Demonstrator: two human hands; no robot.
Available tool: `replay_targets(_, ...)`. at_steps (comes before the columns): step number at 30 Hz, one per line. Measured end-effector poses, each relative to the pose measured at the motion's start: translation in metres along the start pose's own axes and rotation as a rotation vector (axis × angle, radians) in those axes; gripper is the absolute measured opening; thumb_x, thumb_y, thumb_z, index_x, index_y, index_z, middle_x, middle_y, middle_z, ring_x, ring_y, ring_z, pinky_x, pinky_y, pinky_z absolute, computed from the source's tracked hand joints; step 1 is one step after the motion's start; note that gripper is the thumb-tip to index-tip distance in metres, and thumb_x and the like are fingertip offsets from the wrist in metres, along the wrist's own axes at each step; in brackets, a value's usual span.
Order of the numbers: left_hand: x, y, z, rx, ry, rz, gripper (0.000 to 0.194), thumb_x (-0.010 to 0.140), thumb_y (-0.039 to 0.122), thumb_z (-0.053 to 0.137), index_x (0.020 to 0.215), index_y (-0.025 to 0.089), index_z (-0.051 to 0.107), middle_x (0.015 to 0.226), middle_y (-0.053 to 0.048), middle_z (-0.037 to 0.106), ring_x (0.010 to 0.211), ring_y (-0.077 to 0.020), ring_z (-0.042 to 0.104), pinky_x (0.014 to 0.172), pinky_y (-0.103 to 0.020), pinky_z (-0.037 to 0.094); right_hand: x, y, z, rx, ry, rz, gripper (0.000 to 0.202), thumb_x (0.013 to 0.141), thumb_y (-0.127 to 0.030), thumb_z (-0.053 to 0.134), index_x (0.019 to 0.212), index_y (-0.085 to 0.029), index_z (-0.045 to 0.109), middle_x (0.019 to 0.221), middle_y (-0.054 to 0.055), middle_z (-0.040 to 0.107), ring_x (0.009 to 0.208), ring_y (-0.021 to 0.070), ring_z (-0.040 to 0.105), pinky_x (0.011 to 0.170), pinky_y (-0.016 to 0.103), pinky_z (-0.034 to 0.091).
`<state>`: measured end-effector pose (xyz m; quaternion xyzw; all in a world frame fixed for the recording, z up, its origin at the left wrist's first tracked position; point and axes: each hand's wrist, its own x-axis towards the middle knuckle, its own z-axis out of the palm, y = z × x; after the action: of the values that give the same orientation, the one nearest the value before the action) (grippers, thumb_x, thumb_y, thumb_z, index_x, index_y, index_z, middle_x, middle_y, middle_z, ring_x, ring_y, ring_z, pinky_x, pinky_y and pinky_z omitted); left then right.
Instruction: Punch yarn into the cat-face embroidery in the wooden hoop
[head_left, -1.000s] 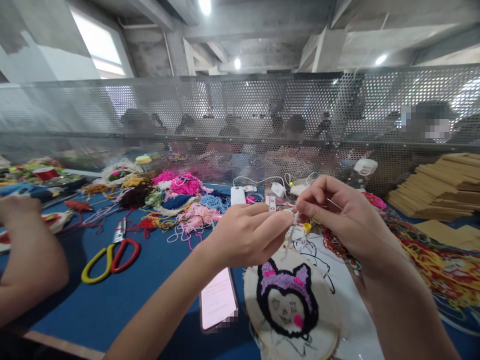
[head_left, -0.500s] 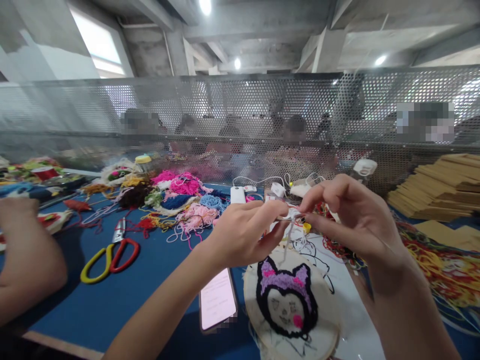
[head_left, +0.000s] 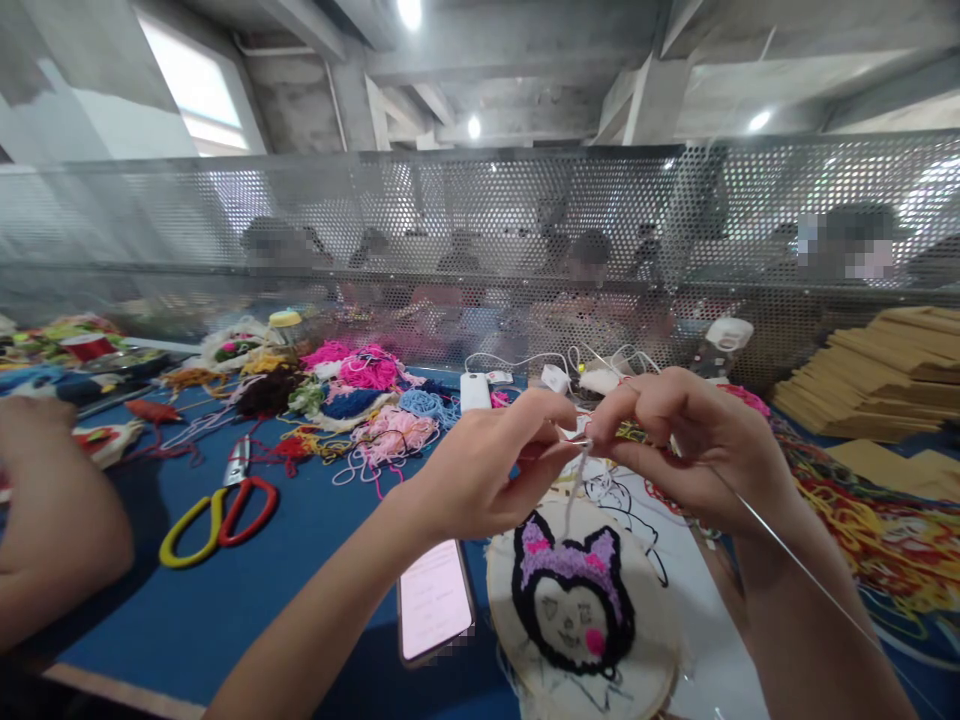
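Note:
My left hand (head_left: 499,455) is closed in a pinch on a thin, shiny needle-like piece (head_left: 577,442), partly hidden by the fingers. My right hand (head_left: 694,435) meets it fingertip to fingertip, pinching white yarn (head_left: 575,490) whose tail dangles between the hands. A thin pale strand (head_left: 787,550) runs from the right hand across the wrist toward the lower right. Below both hands lies a round embroidery hoop (head_left: 660,610) with cream cloth, bearing a black, purple and pink tufted character face. Its lower part is only drawn lines.
A phone (head_left: 435,610) with a lit screen lies left of the hoop, and yellow-and-red-handled scissors (head_left: 238,500) farther left. Yarn heaps (head_left: 390,435) line the back. Brown envelopes (head_left: 877,370) and tangled yarn (head_left: 877,520) sit right. Another person's arm (head_left: 56,500) rests at left.
My right hand has lowered slightly and its fingers have curled closer to the left fingertips. The pale strand across the right wrist now shows clearly. The hoop has stayed put.

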<state>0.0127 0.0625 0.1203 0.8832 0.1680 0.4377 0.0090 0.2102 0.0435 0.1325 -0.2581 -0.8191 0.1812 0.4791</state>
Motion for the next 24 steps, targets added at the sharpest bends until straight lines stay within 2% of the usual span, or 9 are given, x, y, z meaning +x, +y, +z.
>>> replay_targets(6,0.000,0.004,0.000,-0.285,0.025,-0.078,0.015,0.086,0.012,0.049,0.095,0.019,0.040,0.062,0.007,0.052,0.044,-0.0034,0.044,0.039,-0.014,0.033,0.000,-0.006,0.005,-0.011,0.129,-0.136,0.034,0.072,-0.002,0.062,0.066,-0.025,0.038,0.075,-0.002,0.065,0.071,0.0173,0.064,0.068,0.037,0.052)
replay_targets(11,0.000,0.005,-0.001,-0.315,0.053,-0.105,0.014,0.086,0.014,0.050,0.095,0.019,0.040,0.060,0.006,0.052,0.044,-0.0045,0.045,0.039,-0.016,0.032,-0.003,-0.006,0.012,-0.044,0.220,-0.204,0.035,0.071,0.001,0.062,0.067,-0.025,0.039,0.078,-0.003,0.067,0.072,0.0170,0.064,0.070,0.038,0.053)
replay_targets(18,-0.001,0.004,-0.004,-0.370,0.028,-0.127,0.011,0.090,0.020,0.045,0.096,0.021,0.037,0.060,0.005,0.051,0.046,-0.0070,0.049,0.037,-0.019,0.032,-0.004,-0.001,0.019,-0.098,0.325,-0.228,0.031,0.074,-0.008,0.063,0.068,-0.027,0.039,0.075,-0.002,0.068,0.070,0.0183,0.065,0.069,0.039,0.055)
replay_targets(24,-0.002,0.003,-0.001,-0.389,0.043,-0.138,0.013,0.088,0.018,0.047,0.097,0.022,0.038,0.061,0.005,0.051,0.049,-0.0078,0.052,0.037,-0.019,0.033,-0.001,-0.004,0.014,-0.109,0.257,-0.150,0.032,0.073,-0.006,0.065,0.070,-0.027,0.041,0.083,-0.002,0.069,0.078,0.0192,0.067,0.077,0.040,0.053)
